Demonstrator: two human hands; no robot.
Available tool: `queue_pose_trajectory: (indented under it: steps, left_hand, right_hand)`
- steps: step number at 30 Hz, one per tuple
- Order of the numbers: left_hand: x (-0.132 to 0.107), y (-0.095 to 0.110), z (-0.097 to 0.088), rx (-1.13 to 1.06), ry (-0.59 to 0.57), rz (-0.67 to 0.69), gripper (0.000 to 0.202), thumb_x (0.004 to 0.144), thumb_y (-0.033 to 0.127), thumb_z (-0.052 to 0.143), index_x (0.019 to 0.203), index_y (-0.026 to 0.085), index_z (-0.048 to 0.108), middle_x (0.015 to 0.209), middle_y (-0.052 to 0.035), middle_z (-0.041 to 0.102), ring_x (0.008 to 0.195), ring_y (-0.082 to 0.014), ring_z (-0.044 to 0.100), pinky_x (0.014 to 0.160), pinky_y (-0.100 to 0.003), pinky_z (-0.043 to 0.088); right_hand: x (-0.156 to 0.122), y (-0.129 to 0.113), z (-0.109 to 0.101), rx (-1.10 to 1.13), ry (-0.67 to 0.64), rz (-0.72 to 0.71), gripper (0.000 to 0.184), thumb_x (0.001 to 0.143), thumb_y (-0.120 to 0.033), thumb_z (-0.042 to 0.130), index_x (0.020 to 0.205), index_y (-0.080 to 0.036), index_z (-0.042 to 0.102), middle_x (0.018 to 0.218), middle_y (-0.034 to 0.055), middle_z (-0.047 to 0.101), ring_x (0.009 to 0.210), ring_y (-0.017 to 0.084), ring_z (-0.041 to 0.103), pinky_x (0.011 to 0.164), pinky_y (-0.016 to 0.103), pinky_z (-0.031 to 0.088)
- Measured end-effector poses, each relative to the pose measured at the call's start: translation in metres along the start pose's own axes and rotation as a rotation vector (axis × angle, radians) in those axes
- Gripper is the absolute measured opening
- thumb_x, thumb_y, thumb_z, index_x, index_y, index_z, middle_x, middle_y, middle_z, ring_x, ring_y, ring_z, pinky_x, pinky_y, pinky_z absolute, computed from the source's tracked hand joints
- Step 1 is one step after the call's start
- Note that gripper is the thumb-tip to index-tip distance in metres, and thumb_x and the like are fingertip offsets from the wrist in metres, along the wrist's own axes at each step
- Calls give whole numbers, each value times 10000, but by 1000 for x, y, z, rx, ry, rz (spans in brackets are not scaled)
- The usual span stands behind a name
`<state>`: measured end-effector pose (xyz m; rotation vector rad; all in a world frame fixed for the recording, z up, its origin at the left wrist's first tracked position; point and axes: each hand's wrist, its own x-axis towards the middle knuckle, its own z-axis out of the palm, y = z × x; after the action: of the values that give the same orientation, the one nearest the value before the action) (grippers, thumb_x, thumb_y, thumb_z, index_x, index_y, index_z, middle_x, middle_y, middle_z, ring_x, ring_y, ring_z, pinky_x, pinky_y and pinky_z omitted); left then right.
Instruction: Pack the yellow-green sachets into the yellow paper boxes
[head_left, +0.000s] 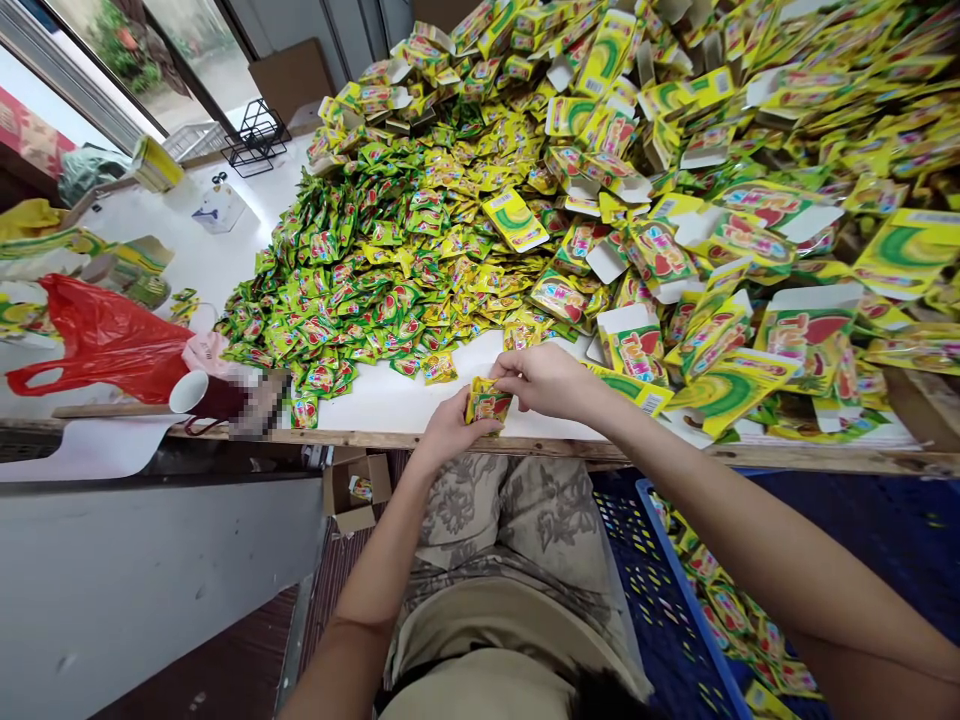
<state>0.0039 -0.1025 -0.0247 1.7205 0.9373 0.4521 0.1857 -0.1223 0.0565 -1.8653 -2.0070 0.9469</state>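
We hold the small packet (489, 404) near the tabletop (382, 402)'s front edge, the left hand (456, 426)'s fingers gripping its side, probably to steady it for the right hand (546, 381), whose fingers bunch at its top corner; whether they grip, we can't tell.

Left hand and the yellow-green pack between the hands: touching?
Touching. Head view shows the left hand gripping the yellow-green pack, thumb across its lower part.
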Motion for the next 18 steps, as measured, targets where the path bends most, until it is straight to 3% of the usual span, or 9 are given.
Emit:
queue_pose_trajectory:
  steps: [3, 9, 14, 18]
  left_hand:
    - [1, 0, -1, 42, -8, -4, 366, 698, 337, 697, 996, 165, 571, 881, -17, 628, 787, -170, 544, 709, -257, 424]
    - [2, -2, 0, 29, -41, 33, 337, 694, 321, 708, 960, 157, 582, 850, -12, 617, 782, -166, 535, 711, -254, 425]
    - [0, 0, 0, 23, -32, 15, 320, 683, 312, 715, 935, 156, 595, 824, -4, 622, 764, -162, 535, 705, -250, 423]
    - [0, 1, 0, 54, -40, 17, 318, 677, 321, 719, 921, 157, 598, 825, -2, 626, 760, -162, 537, 691, -247, 422]
  right_hand:
    - [1, 1, 0, 39, -43, 48, 158, 827, -196, 489, 842, -195, 646, 653, -25, 687, 513, 87, 586, 537, 185, 372]
    - [0, -3, -9, -61, -147, -67, 177, 791, -178, 492, 773, -198, 668, 568, -33, 659, 577, 104, 623, 550, 182, 365]
    - [1, -8, -19, -74, -250, -88, 166, 783, -193, 529, 795, -205, 694, 616, -31, 673, 569, 95, 620, 552, 179, 366]
    - [2, -19, -21, -336, -142, -74, 127, 753, -208, 595, 779, -224, 718, 663, 7, 680, 659, 138, 619, 539, 209, 325]
